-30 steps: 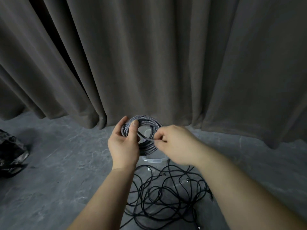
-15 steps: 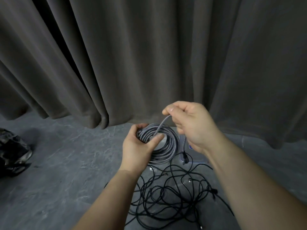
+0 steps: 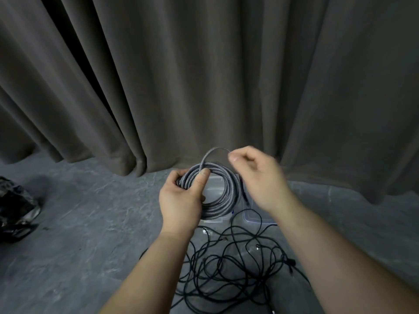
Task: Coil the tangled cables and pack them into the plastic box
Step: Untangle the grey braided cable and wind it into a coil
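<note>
My left hand grips the left side of a coiled grey braided cable, thumb pressed over its strands. A loose end of that cable arches up from the coil to my right hand, which pinches it between thumb and fingers just above and right of the coil. A clear plastic box lies on the floor behind the coil, mostly hidden by it and by my right hand. Below the hands a tangle of thin black cables spreads over the floor.
Heavy grey curtains hang right behind the box and reach the grey stone-look floor. A dark crumpled bag lies at the far left edge.
My right hand has shifted right and lowered a little, drawing the loose end into an arch over the coil. The left hand keeps its grip on the coil, which now sits a bit higher.
</note>
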